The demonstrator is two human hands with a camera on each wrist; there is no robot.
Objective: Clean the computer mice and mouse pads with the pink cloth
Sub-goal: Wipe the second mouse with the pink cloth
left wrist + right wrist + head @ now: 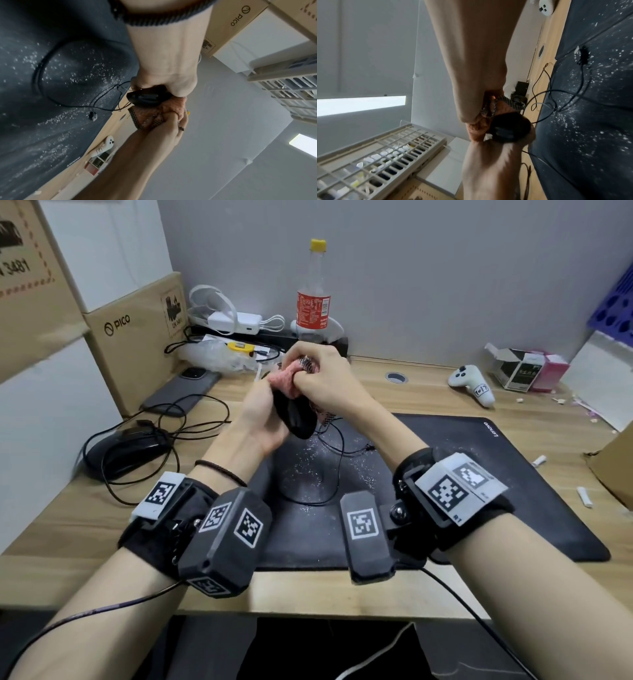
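Left hand (253, 419) grips 1 black mouse (297, 419), long axis near-far; right hand (329, 374) pinches pink cloth (286, 380), seemingly at its far end.

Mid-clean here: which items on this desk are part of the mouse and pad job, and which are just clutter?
Job:
- black mouse, held in left hand
- pink cloth, gripped by right hand
- second mouse
- speckled mouse pad

Clutter:
- soda bottle
- white controller
- phone
- PICO box
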